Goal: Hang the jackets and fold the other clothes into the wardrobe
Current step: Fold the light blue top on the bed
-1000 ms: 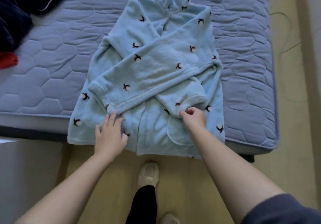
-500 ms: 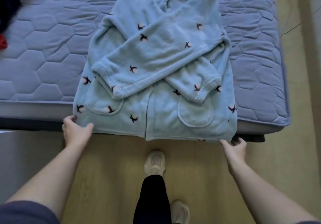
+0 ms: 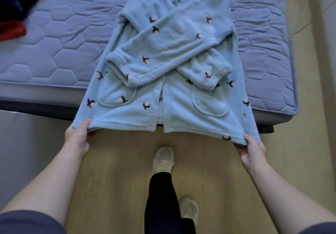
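**Head view.** A pale blue fleece robe (image 3: 181,106) is laid front-up on the bed (image 3: 54,55). Its two sleeves (image 3: 169,52) are crossed over the chest. Its lower part is drawn off the near edge of the mattress and held above the floor (image 3: 112,170).

The hem (image 3: 127,124) is stretched between its two corners. The left corner is pinched by the left grip (image 3: 78,137) and the right corner by the right grip (image 3: 251,150). In each case the fingers are curled under the edge.

**Governing relation.** The robe's long axis runs straight away from the person, from the hem to the collar end, which is cut off by the top of the frame. The hem lies crosswise to that axis, so the whole body of the garment lies beyond both grips. Each grip is at its own corner, and neither is favoured. The right corner is held slightly nearer the person.

**Coming move.** It is judged to be a fold of the hem forward along this axis, over the crossed sleeves. Both grips would have to travel together for the fold line to be kept square.

Dark clothes (image 3: 14,1) and a red piece (image 3: 12,31) lie at the bed's far left, well apart from the robe. No wardrobe is in view.
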Available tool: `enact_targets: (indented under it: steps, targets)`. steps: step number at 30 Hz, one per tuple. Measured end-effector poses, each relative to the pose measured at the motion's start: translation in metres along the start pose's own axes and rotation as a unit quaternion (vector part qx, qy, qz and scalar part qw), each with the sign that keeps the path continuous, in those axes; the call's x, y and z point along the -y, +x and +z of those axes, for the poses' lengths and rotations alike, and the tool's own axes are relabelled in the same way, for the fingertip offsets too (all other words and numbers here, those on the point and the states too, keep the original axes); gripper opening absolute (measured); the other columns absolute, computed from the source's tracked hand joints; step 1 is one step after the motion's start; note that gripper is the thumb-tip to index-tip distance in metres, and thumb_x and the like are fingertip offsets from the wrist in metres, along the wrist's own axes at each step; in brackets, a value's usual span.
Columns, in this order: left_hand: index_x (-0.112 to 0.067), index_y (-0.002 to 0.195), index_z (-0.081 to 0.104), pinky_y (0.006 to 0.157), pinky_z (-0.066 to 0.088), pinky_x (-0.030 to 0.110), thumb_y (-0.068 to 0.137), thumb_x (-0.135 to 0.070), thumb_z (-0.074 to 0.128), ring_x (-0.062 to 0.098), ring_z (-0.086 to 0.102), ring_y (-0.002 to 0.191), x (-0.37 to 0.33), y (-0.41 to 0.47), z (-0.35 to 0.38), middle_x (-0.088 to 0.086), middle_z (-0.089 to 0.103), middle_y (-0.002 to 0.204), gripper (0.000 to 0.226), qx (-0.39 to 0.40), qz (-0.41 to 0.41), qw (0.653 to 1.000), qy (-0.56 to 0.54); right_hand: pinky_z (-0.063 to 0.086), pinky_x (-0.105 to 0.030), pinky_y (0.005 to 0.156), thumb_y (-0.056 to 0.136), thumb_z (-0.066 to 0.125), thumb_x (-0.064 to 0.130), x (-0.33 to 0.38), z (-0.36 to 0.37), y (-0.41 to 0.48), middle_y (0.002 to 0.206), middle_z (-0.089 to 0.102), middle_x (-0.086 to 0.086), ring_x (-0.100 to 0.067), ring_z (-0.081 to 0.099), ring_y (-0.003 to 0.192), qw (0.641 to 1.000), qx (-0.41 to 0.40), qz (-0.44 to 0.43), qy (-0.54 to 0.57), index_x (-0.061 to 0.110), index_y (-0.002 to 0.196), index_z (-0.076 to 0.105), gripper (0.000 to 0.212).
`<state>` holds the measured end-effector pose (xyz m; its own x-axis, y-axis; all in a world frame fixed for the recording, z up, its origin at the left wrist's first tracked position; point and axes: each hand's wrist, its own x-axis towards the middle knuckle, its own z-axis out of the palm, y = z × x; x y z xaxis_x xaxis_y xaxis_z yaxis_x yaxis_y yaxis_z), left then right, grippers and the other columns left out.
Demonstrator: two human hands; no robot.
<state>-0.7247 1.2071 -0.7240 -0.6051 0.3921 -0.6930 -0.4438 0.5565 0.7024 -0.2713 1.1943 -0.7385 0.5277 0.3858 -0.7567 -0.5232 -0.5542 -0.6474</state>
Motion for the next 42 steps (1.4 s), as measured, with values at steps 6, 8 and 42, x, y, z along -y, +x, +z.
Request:
enact_targets:
  steps: [6,8,42]
  targets:
    - [-0.002,0.109,0.057,0.06,0.054,0.031,0.089,-0.003,0.061,0.015,0.063,0.059,-0.019,-0.065,-0.036,0.012,0.068,0.082,0.021,0.02,-0.09,0.996,0.012,0.052,-0.044,0.093,0.089,0.056,0.001,0.043,-0.035,-0.06,0.115,0.062,-0.015,-0.022,0.065,0.088,0.997,-0.079,-0.02,-0.016,0.012,0.094,0.057,0.012]
    - [-0.005,0.102,0.055,0.044,0.051,0.022,0.092,-0.009,0.057,0.009,0.053,0.04,-0.036,-0.081,-0.04,0.008,0.065,0.068,0.011,0.07,-0.14,0.987,0.031,0.052,-0.045,0.093,0.089,0.056,0.001,0.063,-0.029,-0.081,0.111,0.061,-0.014,-0.019,0.063,0.081,0.997,-0.069,-0.02,-0.02,0.017,0.085,0.053,0.017]
    - [-0.017,0.139,0.034,0.08,0.04,0.071,0.066,-0.004,0.06,0.049,0.051,0.118,-0.17,0.11,0.38,0.024,0.048,0.138,0.079,0.153,0.55,0.377,0.729,0.043,-0.066,0.085,0.063,0.065,0.011,0.184,0.375,0.114,0.136,0.054,-0.019,-0.044,0.055,0.118,0.364,0.05,-0.534,-0.761,0.021,0.138,0.038,0.081]
